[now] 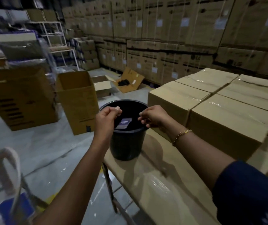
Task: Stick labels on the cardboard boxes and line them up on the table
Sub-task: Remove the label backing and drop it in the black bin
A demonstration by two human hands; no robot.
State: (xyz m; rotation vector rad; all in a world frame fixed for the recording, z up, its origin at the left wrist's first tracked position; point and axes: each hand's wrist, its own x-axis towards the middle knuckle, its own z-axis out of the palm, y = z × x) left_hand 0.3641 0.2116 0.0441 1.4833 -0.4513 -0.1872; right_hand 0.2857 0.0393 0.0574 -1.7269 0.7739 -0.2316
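Sealed cardboard boxes (227, 120) stand tight together in two rows on the right part of the table (159, 189). A black bucket (126, 143) sits at the table's left end. Over its mouth my left hand (109, 115) has thumb and fingers pinched together, and nothing shows between them. My right hand (152, 116) hovers at the bucket's right rim with its fingers curled in, also with nothing visible in it. Between the two hands, inside the bucket's opening, lies or falls a small pale printed slip (124, 123), touching neither hand.
On the floor to the left stand two open cardboard boxes (79, 101), a larger one (19, 98) and flattened cardboard (130, 82). Stacked cartons (178, 38) wall off the back. A trolley handle (6, 169) is at bottom left.
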